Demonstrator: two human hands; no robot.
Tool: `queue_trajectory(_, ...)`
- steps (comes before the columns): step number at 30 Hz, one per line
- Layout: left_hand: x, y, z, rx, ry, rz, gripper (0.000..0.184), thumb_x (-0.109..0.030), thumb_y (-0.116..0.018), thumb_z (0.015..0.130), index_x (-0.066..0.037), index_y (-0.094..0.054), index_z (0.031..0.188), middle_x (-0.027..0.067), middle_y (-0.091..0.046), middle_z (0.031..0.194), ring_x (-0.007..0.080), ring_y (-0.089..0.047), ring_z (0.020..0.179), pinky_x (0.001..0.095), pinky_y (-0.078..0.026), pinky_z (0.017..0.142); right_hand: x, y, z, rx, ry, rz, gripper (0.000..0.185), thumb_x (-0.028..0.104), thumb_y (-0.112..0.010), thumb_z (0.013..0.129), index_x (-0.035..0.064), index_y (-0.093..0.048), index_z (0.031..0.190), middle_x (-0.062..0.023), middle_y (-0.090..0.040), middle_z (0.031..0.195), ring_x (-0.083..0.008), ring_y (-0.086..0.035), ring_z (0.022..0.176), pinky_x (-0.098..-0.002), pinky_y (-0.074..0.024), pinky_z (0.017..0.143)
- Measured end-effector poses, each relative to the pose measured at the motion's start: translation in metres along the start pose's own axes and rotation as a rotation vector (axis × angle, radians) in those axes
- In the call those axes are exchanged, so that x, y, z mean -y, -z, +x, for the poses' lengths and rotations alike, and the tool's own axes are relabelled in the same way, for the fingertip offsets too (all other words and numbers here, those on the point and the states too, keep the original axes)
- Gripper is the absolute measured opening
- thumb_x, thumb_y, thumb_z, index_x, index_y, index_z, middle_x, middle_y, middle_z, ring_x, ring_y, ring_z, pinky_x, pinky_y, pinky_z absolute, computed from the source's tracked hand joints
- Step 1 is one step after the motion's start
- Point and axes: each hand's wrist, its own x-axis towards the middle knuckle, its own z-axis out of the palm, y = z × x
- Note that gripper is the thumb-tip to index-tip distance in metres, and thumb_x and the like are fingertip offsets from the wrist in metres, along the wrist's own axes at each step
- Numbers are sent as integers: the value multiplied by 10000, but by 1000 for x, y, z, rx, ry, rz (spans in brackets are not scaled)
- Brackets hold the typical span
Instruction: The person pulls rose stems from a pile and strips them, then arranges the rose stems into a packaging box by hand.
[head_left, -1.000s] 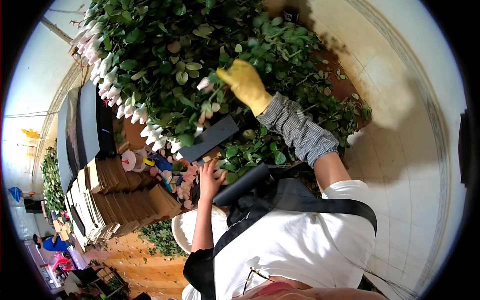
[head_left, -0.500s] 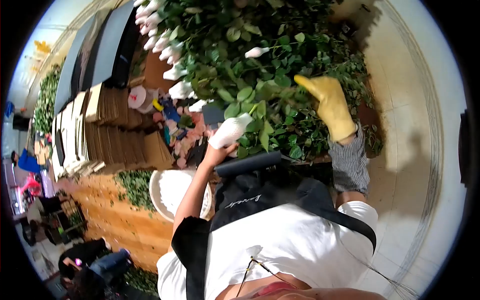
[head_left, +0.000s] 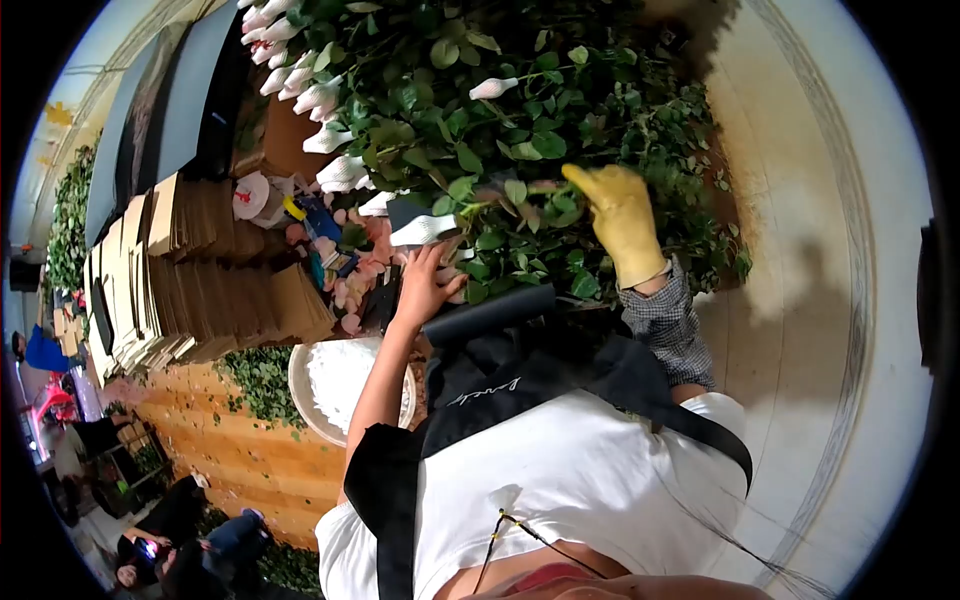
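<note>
My bare left hand is at the near left edge of the rose pile, thumb apart and fingers stretched out. Its fingertips touch or nearly touch the white-netted head of a rose. That rose lies sideways, its leafy stem running right toward my gloved hand. In a yellow glove, my right hand is closed over the leaves, apparently around the stem; the grip itself is partly hidden. Below both hands lies a black roll against my black apron.
Leafy roses are heaped ahead, several netted heads pointing left. Stacked cardboard sheets stand left, near pink petals and small items. A white tub holds white material. Other people sit at lower left.
The netted rose head has shifted left and up, and my left fingers now show beneath it, stretched out. My gloved right hand has moved slightly left. The whole view has shifted somewhat.
</note>
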Motion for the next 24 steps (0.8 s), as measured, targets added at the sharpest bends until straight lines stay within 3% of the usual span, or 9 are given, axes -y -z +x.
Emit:
queue_trajectory(4, 3, -2, 1, 23, -33, -27, 570, -196, -825, 773, -60, -599, 1279, 140, -628, 1186, 377, -528, 1070, 457, -457, 945, -28, 36, 67, -367, 22, -260, 593, -119, -557, 712, 114, -670, 1245, -109, -609, 855, -306, -577, 849, -427, -506, 787)
queue_trajectory(8, 10, -4, 1, 27, -59, 9, 589, -201, -825, 778, -70, -591, 1303, 145, -626, 1188, 377, -519, 1099, 466, -448, 958, -85, 12, 131, -483, -203, -587, 535, 51, -679, 824, 138, -553, 1337, -101, -662, 1097, -284, -643, 1013, -430, -540, 846)
queue_trajectory(11, 3, -2, -1, -1, -56, -58, 588, -202, -826, 778, -62, -590, 1298, 147, -623, 1201, 378, -523, 1105, 469, -445, 969, -56, -7, 111, 49, -277, -304, 384, 121, -670, 836, 103, -630, 1217, -103, -662, 1145, -302, -645, 1011, -439, -547, 817)
queue_trajectory(13, 0, -2, 0, 13, 1, -56, 573, -188, -832, 763, -57, -604, 1272, 140, -626, 1198, 376, -536, 1069, 456, -449, 959, -42, -59, 76, 376, -46, -279, 323, 122, -657, 827, 98, -659, 1149, -94, -669, 1122, -302, -644, 1021, -437, -525, 863)
queue_trajectory(16, 6, -6, 0, 16, -39, -48, 572, -176, -817, 802, -73, -586, 1316, 131, -609, 1194, 357, -525, 1056, 452, -450, 939, -47, -139, 35, 218, 46, -352, 305, 93, -653, 797, 97, -664, 1102, -86, -678, 1098, -289, -642, 1040, -427, -491, 923)
queue_trajectory(19, 2, -3, 0, -8, -57, -23, 581, -181, -835, 763, -63, -599, 1281, 139, -618, 1179, 364, -534, 1052, 443, -454, 931, -65, -153, 53, 42, 208, -403, 292, 64, -643, 781, 111, -666, 1069, -73, -683, 1074, -278, -639, 1052, -418, -459, 973)
queue_trajectory(21, 2, -3, 0, 6, -45, -12, 591, -188, -838, 761, -60, -596, 1285, 137, -617, 1169, 350, -531, 1041, 435, -454, 929, -68, -147, 65, 194, 81, -148, 272, 43, -633, 788, 104, -674, 1049, -67, -680, 1073, -265, -637, 1058, -402, -459, 985)
queue_trajectory(22, 2, -3, -1, -1, -50, -1, 591, -190, -838, 760, -61, -597, 1284, 136, -618, 1176, 349, -533, 1048, 434, -452, 935, -63, -132, 79, 301, 52, -208, 212, 44, -629, 789, 87, -680, 990, -77, -683, 993, -279, -649, 988, -409, -478, 952)
queue_trajectory(24, 3, -3, 1, -17, -53, 10, 591, -193, -839, 758, -62, -599, 1282, 136, -620, 1182, 349, -534, 1054, 434, -450, 942, -66, -100, 92, -138, 185, -100, 220, 27, -615, 791, 52, -693, 996, -95, -708, 959, -293, -665, 905, -411, -515, 869)
